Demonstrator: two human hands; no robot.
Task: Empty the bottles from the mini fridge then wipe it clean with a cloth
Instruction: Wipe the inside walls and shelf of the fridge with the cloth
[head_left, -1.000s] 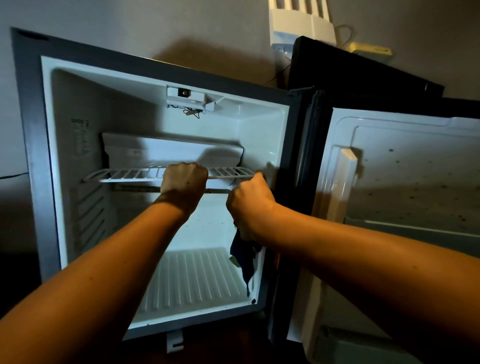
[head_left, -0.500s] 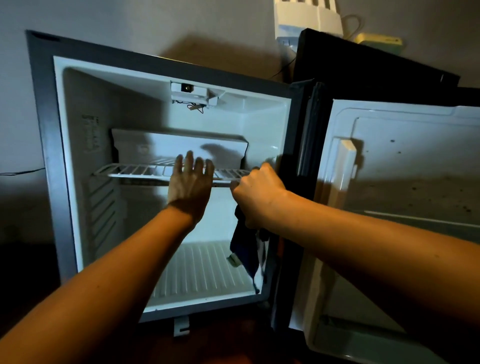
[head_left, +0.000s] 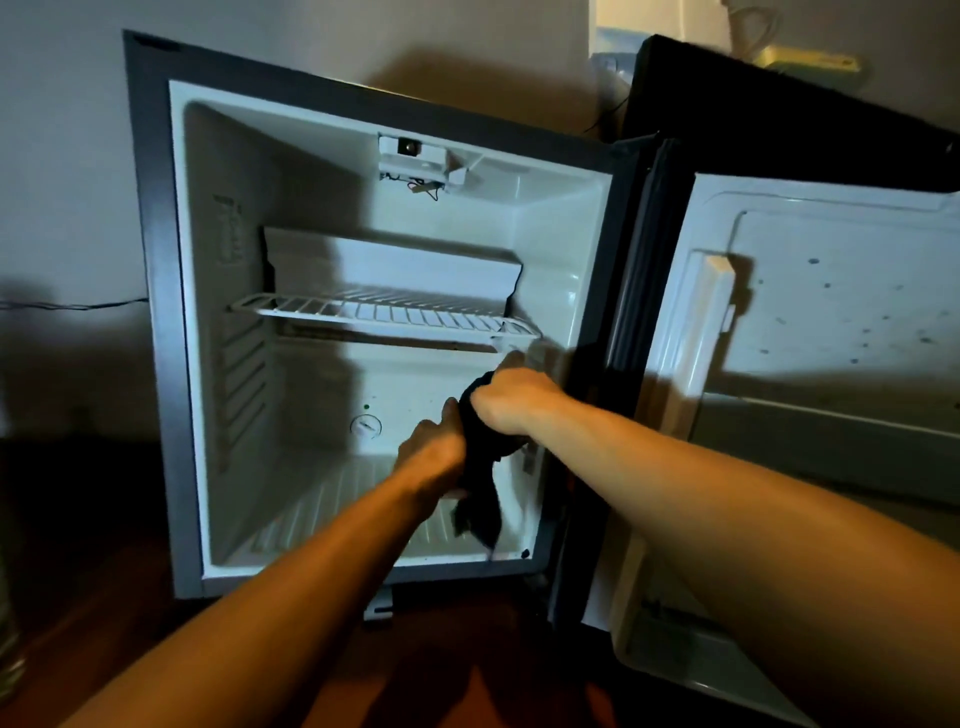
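The head camera looks into a small white-walled mini fridge (head_left: 218, 322) with a grey frame, and its door (head_left: 831, 364) stands wide open on the right. Both bare arms reach inside, under the white wire shelf (head_left: 384, 312). The right hand (head_left: 511, 402) has its fingers curled tight around a dark blue cloth (head_left: 480, 467). It holds the cloth by the top, near the right inside wall. The rest of the cloth hangs down below this hand, and its loose end dangles just over the ribbed white floor (head_left: 322, 514) of the fridge. The left hand (head_left: 434, 454) is right beside the cloth, on its left side, and touches it lower down. Its fingers look bent onto the cloth, but the hand hides them, so one cannot tell how well it holds on. A small round white knob (head_left: 365, 427) sits on the back wall, left of both hands. The inside of the door has small dark spots on it.
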